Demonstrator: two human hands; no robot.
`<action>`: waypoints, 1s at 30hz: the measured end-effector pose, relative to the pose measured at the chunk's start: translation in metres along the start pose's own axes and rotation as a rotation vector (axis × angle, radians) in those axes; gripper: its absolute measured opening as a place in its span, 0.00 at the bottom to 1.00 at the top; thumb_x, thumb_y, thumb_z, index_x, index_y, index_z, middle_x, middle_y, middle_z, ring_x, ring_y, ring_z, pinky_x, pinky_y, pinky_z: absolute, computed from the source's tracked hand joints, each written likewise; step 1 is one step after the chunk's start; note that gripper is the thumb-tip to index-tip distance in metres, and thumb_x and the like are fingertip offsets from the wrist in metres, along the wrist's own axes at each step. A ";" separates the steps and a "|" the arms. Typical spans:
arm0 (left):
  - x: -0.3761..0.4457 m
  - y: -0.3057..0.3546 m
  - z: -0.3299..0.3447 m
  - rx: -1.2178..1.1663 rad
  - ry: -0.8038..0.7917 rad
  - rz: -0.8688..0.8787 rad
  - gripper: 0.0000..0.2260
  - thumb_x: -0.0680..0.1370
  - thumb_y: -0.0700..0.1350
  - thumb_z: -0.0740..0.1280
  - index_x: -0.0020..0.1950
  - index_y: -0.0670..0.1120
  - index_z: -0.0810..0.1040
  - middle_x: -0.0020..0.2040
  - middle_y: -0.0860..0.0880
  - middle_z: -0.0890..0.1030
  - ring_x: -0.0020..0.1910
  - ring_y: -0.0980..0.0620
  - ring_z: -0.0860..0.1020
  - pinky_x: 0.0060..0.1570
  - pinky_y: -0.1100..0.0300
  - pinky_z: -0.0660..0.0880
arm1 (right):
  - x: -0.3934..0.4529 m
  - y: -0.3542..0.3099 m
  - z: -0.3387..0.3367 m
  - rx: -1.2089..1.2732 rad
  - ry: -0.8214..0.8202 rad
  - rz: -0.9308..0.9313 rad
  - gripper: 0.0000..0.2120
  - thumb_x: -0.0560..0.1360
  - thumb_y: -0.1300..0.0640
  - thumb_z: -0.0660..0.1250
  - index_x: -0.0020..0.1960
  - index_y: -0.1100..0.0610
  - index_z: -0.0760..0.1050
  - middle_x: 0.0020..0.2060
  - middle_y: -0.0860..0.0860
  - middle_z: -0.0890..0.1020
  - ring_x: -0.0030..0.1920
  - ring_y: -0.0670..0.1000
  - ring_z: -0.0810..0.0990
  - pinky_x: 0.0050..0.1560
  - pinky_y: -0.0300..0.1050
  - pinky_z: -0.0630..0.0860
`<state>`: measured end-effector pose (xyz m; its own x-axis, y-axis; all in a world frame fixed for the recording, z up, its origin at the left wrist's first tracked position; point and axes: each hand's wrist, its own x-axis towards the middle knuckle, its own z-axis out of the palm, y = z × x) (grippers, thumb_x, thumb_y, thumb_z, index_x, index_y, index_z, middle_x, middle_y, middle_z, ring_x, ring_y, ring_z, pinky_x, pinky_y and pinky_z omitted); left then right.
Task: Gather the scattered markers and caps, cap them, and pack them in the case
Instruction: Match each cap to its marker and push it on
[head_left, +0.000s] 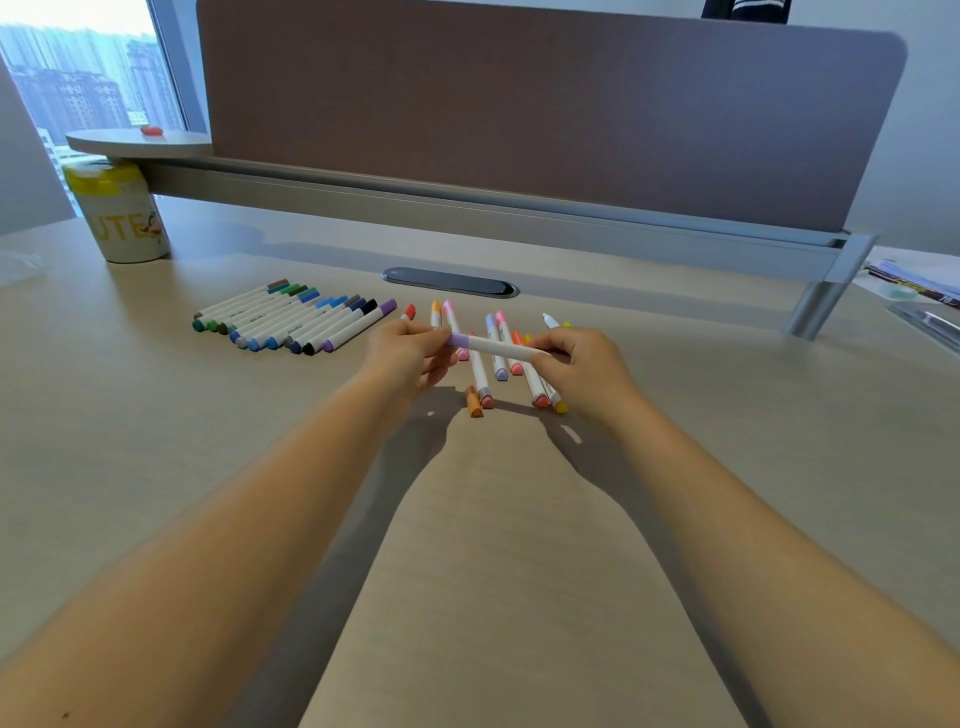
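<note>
I hold a lilac marker (496, 347) level at the frame's centre: my left hand (410, 358) pinches its lilac cap end, my right hand (584, 366) grips the white barrel. Loose markers (519, 364) lie beneath it on the desk (493, 519), and a capped row (293, 319) lies left of centre.

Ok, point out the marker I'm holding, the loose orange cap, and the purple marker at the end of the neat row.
Held marker (493, 347), head view, on its white barrel between the hands.
Loose orange cap (473, 404), head view, on its middle.
Purple row marker (358, 325), head view, on its white barrel.
</note>
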<state>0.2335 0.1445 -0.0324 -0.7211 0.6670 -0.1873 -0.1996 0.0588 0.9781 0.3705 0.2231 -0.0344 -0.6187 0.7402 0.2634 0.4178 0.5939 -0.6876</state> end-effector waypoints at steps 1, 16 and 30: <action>0.000 0.000 0.001 0.075 0.004 0.057 0.07 0.77 0.39 0.64 0.39 0.45 0.72 0.37 0.47 0.77 0.36 0.54 0.76 0.39 0.63 0.75 | -0.001 -0.001 -0.001 -0.004 -0.005 -0.008 0.11 0.79 0.59 0.59 0.57 0.59 0.78 0.41 0.51 0.76 0.33 0.44 0.69 0.28 0.28 0.66; 0.020 0.006 0.021 0.364 -0.021 0.246 0.20 0.78 0.42 0.64 0.68 0.42 0.66 0.56 0.43 0.76 0.42 0.53 0.77 0.46 0.61 0.75 | 0.019 -0.001 -0.001 0.116 0.149 0.115 0.11 0.79 0.62 0.57 0.60 0.61 0.71 0.45 0.51 0.72 0.40 0.47 0.72 0.34 0.30 0.66; 0.026 -0.020 0.013 1.245 -0.119 0.125 0.19 0.75 0.52 0.66 0.58 0.39 0.75 0.41 0.46 0.73 0.46 0.51 0.71 0.42 0.61 0.67 | 0.021 0.036 0.004 -0.254 0.170 0.336 0.10 0.77 0.62 0.60 0.55 0.63 0.75 0.51 0.58 0.80 0.45 0.55 0.74 0.36 0.41 0.65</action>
<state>0.2274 0.1709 -0.0560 -0.6129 0.7774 -0.1415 0.6725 0.6072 0.4230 0.3698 0.2585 -0.0568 -0.3119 0.9337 0.1757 0.7396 0.3547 -0.5720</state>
